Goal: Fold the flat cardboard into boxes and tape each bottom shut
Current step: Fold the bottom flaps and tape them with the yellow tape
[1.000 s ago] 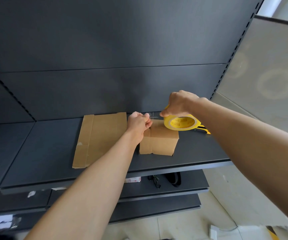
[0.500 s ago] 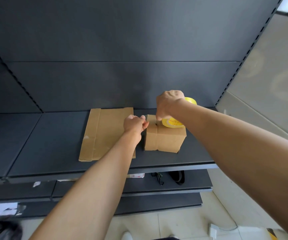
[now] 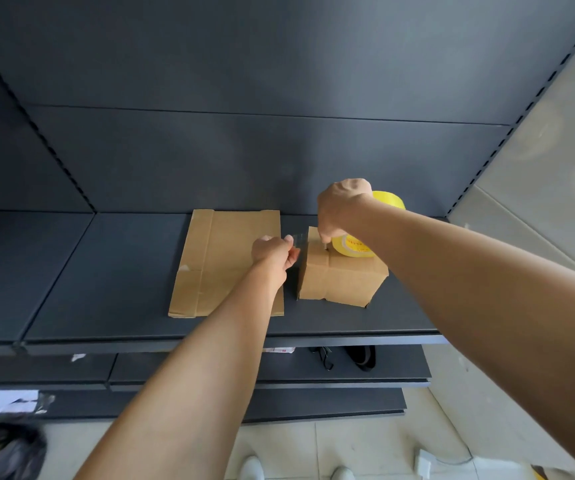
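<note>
Both arms are out over the dark grey metal shelf (image 3: 106, 271). The small brown cardboard box (image 3: 341, 282) sits on it, right of centre, folded up, with a seam showing across its upper face. The right hand (image 3: 343, 206) is over the far side of the box, fingers curled round the yellow roll of tape (image 3: 353, 247), which stands tilted on the box top. One fingertip looks pressed down near the seam, though the contact itself is too small to make out.

The left hand (image 3: 272, 249) hovers just beside the box's upper left edge, thumb and forefinger pinching the free end of a clear strip of tape (image 3: 298, 239) that runs toward the box top.

Left of the box, with a narrow gap between them, the flat brown cardboard sheet (image 3: 220, 261) lies unfolded on the same shelf, its near right corner hidden under the left forearm.

Down below, black strap-like items (image 3: 362, 356) rest on a lower shelf, and two white shoe tips (image 3: 251, 469) show on the pale tiled floor.
</note>
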A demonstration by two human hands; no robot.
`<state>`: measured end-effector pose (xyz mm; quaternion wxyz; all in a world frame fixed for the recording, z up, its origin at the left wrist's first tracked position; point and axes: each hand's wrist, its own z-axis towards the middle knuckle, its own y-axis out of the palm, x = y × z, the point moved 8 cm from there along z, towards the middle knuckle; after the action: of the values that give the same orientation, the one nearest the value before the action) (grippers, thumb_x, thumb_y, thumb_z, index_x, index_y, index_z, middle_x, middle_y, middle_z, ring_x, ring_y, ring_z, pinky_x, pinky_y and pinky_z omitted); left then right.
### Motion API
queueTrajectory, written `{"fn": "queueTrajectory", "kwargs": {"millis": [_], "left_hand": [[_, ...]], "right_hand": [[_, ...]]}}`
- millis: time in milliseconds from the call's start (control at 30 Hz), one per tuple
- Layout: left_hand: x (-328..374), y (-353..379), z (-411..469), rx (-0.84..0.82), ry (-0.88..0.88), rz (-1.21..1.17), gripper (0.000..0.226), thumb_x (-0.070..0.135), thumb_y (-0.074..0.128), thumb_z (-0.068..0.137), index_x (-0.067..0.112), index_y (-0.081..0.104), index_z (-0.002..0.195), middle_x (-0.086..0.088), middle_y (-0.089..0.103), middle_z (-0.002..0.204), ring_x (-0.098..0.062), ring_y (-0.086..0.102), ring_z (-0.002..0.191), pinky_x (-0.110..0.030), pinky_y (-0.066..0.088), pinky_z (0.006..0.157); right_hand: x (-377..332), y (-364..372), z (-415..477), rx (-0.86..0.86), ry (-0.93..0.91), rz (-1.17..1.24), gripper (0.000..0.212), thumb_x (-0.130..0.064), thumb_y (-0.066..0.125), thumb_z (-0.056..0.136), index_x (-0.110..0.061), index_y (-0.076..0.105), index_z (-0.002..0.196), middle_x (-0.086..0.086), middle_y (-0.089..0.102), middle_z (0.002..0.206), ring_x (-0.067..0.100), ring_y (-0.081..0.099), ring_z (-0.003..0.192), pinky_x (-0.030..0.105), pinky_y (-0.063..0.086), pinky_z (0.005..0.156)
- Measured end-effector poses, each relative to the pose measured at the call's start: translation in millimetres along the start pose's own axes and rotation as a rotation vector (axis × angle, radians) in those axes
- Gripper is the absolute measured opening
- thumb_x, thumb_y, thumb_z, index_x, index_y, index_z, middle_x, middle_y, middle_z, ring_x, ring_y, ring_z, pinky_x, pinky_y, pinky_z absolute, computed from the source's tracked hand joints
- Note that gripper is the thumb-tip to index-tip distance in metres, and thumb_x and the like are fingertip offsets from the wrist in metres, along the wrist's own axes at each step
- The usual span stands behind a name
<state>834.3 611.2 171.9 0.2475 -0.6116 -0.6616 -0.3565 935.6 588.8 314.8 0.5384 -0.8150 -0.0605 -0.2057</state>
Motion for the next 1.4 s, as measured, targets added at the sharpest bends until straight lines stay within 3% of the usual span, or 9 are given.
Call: {"fn": "queueTrajectory", "kwargs": {"millis": [367,667,767,833,900,1000,1100,1200,1400], "left_hand": [[-13.7,10.8,16.2,-0.003,-0.006,0.161,0.023,0.010,0.065,0.089,0.004,0.049,0.103,-0.008,0.059,0.085,-0.024,0.058,0.080,-0.034,0.055,0.079],[-25.8,14.7,18.1,-0.033,-0.084,0.183,0.039,0.031,0.075,0.080,0.006,0.052,0.101,-0.007,0.060,0.085,-0.016,0.055,0.069,-0.024,0.047,0.052],[-17.1,7.6,23.7,0.041,0.012,0.347,0.049,0.022,0.066,0.087,0.007,0.041,0.126,-0.012,0.058,0.117,-0.025,0.058,0.101,-0.035,0.053,0.082],[4.7,9.2,18.6,0.064,0.238,0.443,0.026,0.005,0.056,0.091,0.005,0.049,0.116,-0.010,0.056,0.118,-0.022,0.055,0.105,-0.027,0.047,0.085],[23.9,29.7,0.8,-0.149,0.427,0.432,0.016,0.003,0.057,0.085,0.006,0.054,0.100,-0.007,0.061,0.105,-0.020,0.057,0.100,-0.023,0.046,0.082],[20.8,61.4,-31.0,-0.582,0.378,0.440,0.040,0.011,0.054,0.063,0.009,0.056,0.103,-0.008,0.060,0.102,-0.021,0.055,0.100,-0.029,0.043,0.087],[6.6,71.7,-45.7,-0.760,0.304,0.692,0.063,0.008,0.059,0.067,0.024,0.044,0.126,0.000,0.038,0.137,-0.015,0.039,0.120,-0.027,0.032,0.097],[0.8,71.9,-47.3,-0.730,0.404,0.976,0.092,0.023,0.073,0.082,0.031,0.011,0.150,0.012,-0.002,0.157,-0.010,0.013,0.142,-0.024,0.019,0.106],[-0.8,73.1,-41.1,-0.705,0.509,1.065,0.102,0.035,0.072,0.082,0.029,-0.004,0.151,0.010,-0.007,0.154,-0.007,0.009,0.142,-0.018,0.016,0.100]], "right_hand": [[0.9,-1.1,9.1,0.025,0.064,-0.002,0.015,-0.030,0.060,0.086,-0.023,0.054,0.097,-0.002,0.050,0.086,0.022,0.050,0.083,0.028,0.042,0.069],[3.8,-0.1,10.1,0.022,0.083,0.007,0.016,-0.032,0.061,0.086,-0.023,0.050,0.092,-0.003,0.043,0.072,0.021,0.050,0.080,0.027,0.039,0.065],[2.5,-1.4,8.3,0.013,0.070,-0.004,0.013,-0.029,0.059,0.088,-0.023,0.054,0.099,-0.003,0.048,0.080,0.021,0.052,0.085,0.026,0.043,0.070],[1.7,-2.0,8.1,0.008,0.061,-0.012,0.025,-0.032,0.059,0.089,-0.022,0.058,0.112,-0.001,0.055,0.096,0.022,0.057,0.099,0.029,0.046,0.081],[3.2,-2.8,8.7,-0.003,0.063,-0.012,0.036,-0.036,0.061,0.088,-0.020,0.057,0.121,0.000,0.059,0.116,0.023,0.056,0.113,0.031,0.046,0.088],[6.2,-0.6,11.1,-0.024,0.068,-0.013,0.036,-0.036,0.059,0.089,-0.021,0.057,0.122,0.000,0.058,0.122,0.023,0.055,0.116,0.030,0.045,0.088],[9.4,1.1,11.1,-0.034,0.074,-0.017,0.034,-0.034,0.054,0.091,-0.019,0.057,0.123,0.000,0.057,0.123,0.023,0.055,0.117,0.031,0.045,0.092],[12.1,3.4,13.6,-0.048,0.064,0.008,0.036,-0.035,0.053,0.091,-0.020,0.056,0.124,0.000,0.057,0.123,0.023,0.055,0.116,0.031,0.045,0.088],[30.1,-0.6,5.5,-0.172,0.040,0.246,0.034,-0.049,0.060,0.083,-0.021,0.058,0.101,-0.003,0.055,0.083,0.023,0.057,0.085,0.028,0.046,0.069]]}}
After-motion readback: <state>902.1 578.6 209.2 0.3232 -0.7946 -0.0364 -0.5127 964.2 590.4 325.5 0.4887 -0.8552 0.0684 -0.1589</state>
